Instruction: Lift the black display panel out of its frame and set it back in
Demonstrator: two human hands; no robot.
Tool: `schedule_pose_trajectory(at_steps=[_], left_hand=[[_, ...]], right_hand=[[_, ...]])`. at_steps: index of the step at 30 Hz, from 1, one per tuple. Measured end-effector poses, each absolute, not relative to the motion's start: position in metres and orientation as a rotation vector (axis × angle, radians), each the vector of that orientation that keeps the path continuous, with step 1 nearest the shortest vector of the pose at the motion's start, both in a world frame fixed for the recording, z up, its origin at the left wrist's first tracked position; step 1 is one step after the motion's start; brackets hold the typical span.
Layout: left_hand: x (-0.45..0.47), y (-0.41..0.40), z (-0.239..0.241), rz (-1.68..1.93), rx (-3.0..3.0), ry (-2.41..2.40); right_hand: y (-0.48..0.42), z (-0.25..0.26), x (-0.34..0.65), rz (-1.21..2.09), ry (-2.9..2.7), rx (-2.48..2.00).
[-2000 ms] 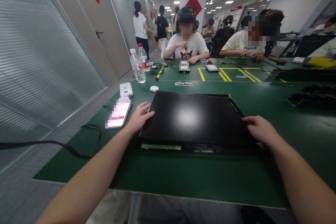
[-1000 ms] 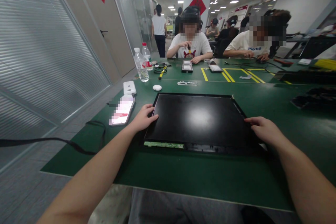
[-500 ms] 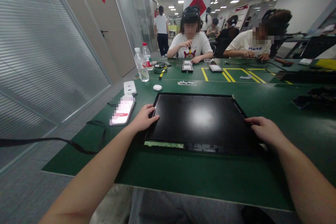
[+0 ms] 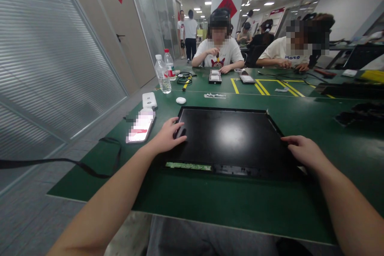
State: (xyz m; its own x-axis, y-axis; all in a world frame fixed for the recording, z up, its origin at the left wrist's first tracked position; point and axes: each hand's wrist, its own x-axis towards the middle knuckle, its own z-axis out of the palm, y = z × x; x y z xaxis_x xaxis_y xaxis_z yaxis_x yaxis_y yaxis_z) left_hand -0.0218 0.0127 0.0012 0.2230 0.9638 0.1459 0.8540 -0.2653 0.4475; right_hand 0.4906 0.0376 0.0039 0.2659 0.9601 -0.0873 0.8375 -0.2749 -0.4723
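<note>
A large black display panel lies flat on the green table, with a green circuit strip along its near edge. My left hand rests on the panel's left edge, its fingers and thumb spread flat on the glossy surface. My right hand covers the panel's right edge with its fingers curled down over it.
A phone, a white charger and a small white puck lie left of the panel. Two water bottles stand behind them. A black cable hangs off the left edge. Two people sit working opposite; others stand in the far aisle.
The panel, raised at its near edge two seconds ago, now lies flat. My left hand has slid from the edge onto the panel's surface. My right hand has hardly moved.
</note>
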Motion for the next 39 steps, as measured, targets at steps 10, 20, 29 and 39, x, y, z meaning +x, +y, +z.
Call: schedule_pose_trajectory(at_steps=[10, 20, 29, 39], left_hand=[[-0.017, -0.004, 0.026, 0.327, 2.265, 1.261], [-0.019, -0.004, 0.027, 0.287, 2.287, 1.212], [-0.024, -0.001, 0.030, 0.250, 2.234, 1.184], [-0.029, 0.001, 0.029, 0.226, 2.220, 1.159]], right_hand=[[0.041, -0.006, 0.500, 0.478, -1.694, -2.139], [0.046, -0.010, 0.505, 0.480, -1.738, -2.111], [0.045, -0.017, 0.503, 0.418, -1.718, -2.073], [0.046, -0.016, 0.503, 0.402, -1.730, -2.063]])
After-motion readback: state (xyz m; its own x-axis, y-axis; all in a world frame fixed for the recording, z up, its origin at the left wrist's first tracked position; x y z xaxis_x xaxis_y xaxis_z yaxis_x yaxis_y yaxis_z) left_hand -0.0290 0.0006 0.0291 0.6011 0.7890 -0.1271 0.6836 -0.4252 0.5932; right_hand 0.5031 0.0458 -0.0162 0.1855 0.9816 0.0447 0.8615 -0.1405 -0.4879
